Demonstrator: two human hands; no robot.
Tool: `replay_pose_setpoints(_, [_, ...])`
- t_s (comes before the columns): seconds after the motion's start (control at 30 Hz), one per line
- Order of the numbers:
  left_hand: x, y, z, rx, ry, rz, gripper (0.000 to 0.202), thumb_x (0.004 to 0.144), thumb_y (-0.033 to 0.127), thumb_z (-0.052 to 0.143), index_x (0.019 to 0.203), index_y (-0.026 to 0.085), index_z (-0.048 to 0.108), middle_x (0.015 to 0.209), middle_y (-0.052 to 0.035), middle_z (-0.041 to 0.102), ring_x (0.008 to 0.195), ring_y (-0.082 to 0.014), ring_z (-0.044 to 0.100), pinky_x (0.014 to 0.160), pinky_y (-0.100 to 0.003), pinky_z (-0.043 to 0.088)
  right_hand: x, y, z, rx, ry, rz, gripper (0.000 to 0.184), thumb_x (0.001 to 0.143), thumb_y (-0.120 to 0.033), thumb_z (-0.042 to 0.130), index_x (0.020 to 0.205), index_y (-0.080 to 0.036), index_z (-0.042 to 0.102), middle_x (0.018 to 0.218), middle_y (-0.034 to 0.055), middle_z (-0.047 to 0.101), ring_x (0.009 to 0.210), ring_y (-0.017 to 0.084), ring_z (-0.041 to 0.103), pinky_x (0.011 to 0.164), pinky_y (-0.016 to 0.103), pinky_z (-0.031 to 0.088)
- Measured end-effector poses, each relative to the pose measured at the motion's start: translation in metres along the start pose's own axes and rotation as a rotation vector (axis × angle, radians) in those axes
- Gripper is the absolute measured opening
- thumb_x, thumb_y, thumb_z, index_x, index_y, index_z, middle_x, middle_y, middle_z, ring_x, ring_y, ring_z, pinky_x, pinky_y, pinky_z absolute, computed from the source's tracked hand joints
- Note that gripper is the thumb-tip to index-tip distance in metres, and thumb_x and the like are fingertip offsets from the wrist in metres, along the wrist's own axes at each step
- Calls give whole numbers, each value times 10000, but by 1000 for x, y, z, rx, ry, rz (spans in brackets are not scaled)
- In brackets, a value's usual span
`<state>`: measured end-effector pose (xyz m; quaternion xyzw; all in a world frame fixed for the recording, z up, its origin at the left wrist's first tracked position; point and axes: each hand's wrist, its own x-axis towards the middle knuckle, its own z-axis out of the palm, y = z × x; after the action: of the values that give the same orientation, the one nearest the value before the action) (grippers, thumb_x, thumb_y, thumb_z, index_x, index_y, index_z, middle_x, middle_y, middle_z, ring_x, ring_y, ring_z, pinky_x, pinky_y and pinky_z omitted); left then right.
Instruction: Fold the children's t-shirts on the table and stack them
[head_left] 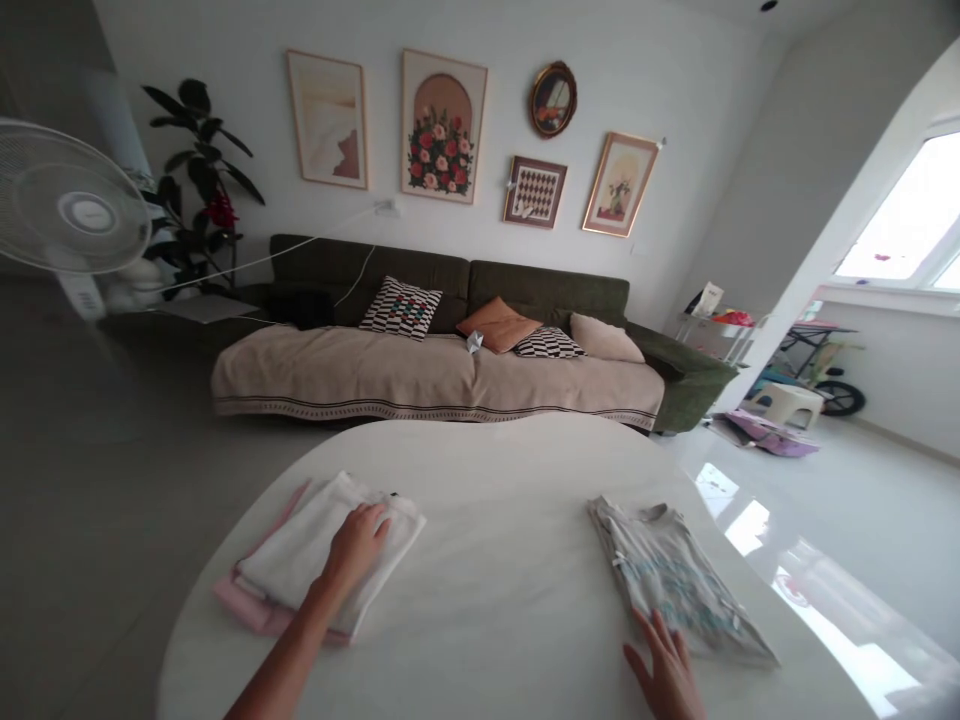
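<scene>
Resting my left hand (358, 540) loosely unclenched on the cloth (296, 550), lower left, I have my right hand (664, 665) spread at the shirt's (679, 575) edge, lower right.

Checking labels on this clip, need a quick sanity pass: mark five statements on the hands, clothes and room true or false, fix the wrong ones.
1. The left hand rests on a folded white garment. True.
2. The gray printed shirt is hanging over the edge of the white table. False: it lies flat on the tabletop.
3. Pink fabric shows from under the white garment. True.
4. The right hand is clenched in a fist. False: its fingers are spread, at the shirt's near edge.
5. The orange cushion is on the green sofa. True.
</scene>
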<state>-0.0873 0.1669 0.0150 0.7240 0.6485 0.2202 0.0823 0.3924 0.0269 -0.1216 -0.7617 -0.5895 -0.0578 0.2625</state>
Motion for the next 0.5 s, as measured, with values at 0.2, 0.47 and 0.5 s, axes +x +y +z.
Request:
replay_pose_setpoints(0.2, [33, -39, -3, 5, -54, 70, 411, 771, 55, 347, 1123, 119, 550, 1187, -89, 558, 1083, -212, 468, 956, -309, 318, -37, -51, -20, 163, -57, 119, 542, 746, -579, 349, 1046, -198, 592, 1199, 153, 544, 1056, 285, 553, 816, 385, 506])
replay_pose_setpoints(0.47, [52, -35, 0, 25, -197, 199, 348, 699, 98, 491, 1003, 190, 634, 961, -49, 644, 962, -213, 500, 859, -297, 359, -65, -71, -41, 258, 79, 68, 523, 731, -586, 400, 938, -174, 646, 989, 154, 657, 898, 273, 634, 704, 346, 559])
replay_pose_setpoints(0.5, [51, -33, -2, 36, -197, 200, 302, 699, 113, 498, 949, 191, 648, 921, -53, 641, 951, -223, 496, 841, -305, 361, -67, -72, -45, 275, 103, 53, 493, 734, -570, 416, 931, -180, 645, 961, 144, 668, 879, 268, 640, 700, 343, 561])
